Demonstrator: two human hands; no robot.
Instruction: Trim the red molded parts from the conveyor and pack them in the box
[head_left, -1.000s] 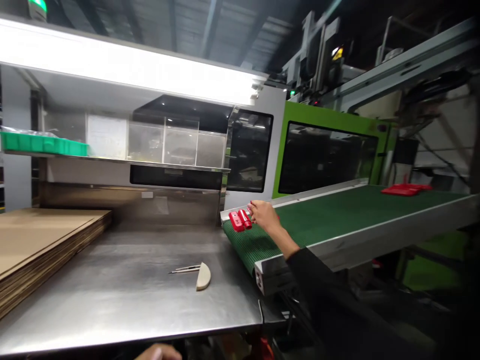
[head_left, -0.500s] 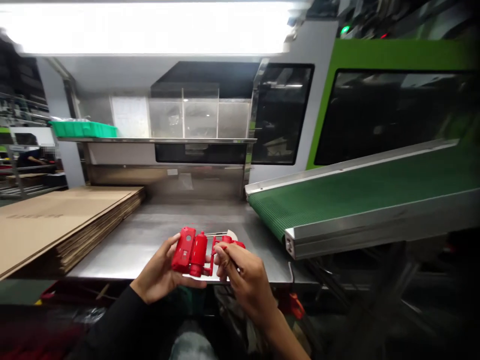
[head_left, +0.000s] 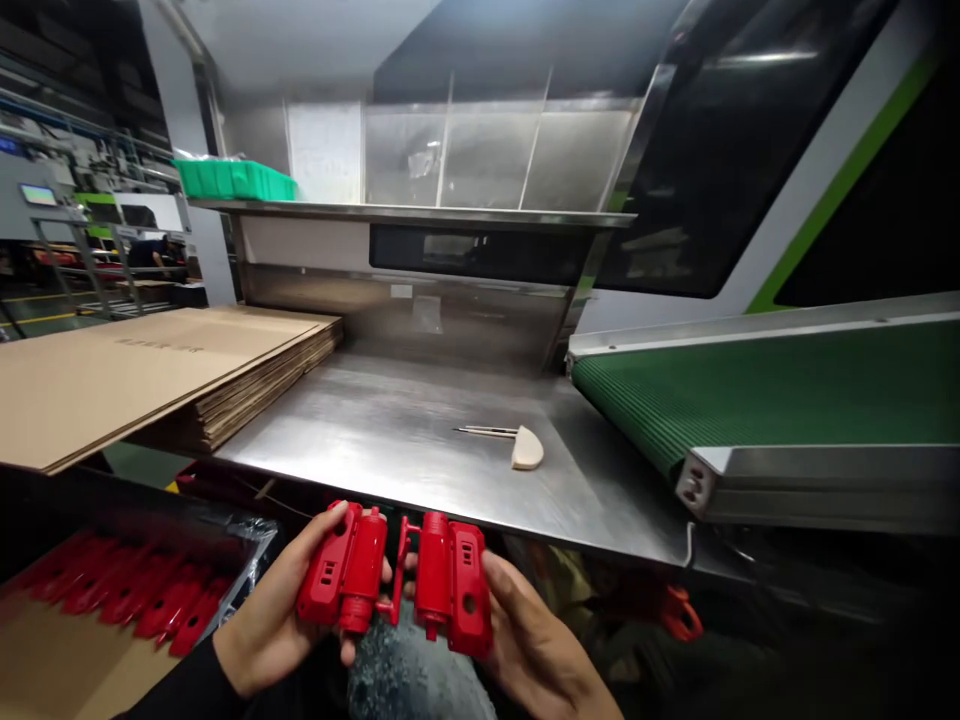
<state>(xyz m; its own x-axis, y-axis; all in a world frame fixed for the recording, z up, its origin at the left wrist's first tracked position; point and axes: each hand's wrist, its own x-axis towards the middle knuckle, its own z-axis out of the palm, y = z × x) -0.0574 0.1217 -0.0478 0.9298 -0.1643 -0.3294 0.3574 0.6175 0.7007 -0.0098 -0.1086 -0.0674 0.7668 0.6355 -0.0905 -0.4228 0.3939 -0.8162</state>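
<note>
I hold a red moulded plastic piece (head_left: 395,580) in front of me, below the table's front edge. It is two shell halves joined by a thin red runner in the middle. My left hand (head_left: 274,618) grips the left half and my right hand (head_left: 531,648) supports the right half from underneath. A small tool with a pale wooden handle and thin metal prongs (head_left: 510,443) lies on the steel table (head_left: 390,440), beyond my hands.
A green conveyor belt (head_left: 765,390) ends at the table's right side. A stack of flat cardboard (head_left: 142,370) covers the left. Below left, a lined carton holds rows of red parts (head_left: 127,595). A green tray (head_left: 232,180) sits on the upper shelf.
My right hand took the red piece from the conveyor's end and brought it down to me. Both hands now hold it lower, spread wide, and my view has tilted downward.
</note>
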